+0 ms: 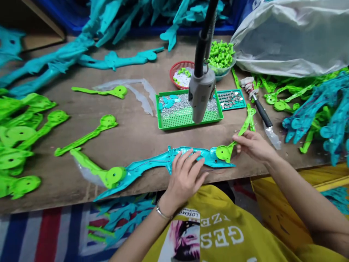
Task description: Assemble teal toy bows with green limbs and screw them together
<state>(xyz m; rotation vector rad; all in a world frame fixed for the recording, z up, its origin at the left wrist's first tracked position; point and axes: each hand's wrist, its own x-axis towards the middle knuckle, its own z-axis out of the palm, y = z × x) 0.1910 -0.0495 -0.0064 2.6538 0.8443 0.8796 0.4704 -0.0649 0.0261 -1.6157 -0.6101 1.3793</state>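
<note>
A long turquoise plastic part [148, 161] with thin wires along it lies near the table's front edge. My left hand [187, 173] rests over its middle, fingers spread and flat. A round-ended green plastic arm [224, 153] sits on the turquoise part's right end. Between thumb and fingers, my right hand [253, 145] pinches this arm's slim upper section. At the left end, another green arm [114, 176] with a translucent strip [88, 173] attached overlaps the turquoise part. What lies beneath my left palm is hidden.
An electric screwdriver [201, 91] hangs above a green tray [191, 125] of screws. Behind are a red basket [172, 78] and a bowl of green pieces [222, 54]. A black-handled hammer [261, 111] lies right. Green arms [16, 160] pile up left; turquoise parts [335, 109] lie right.
</note>
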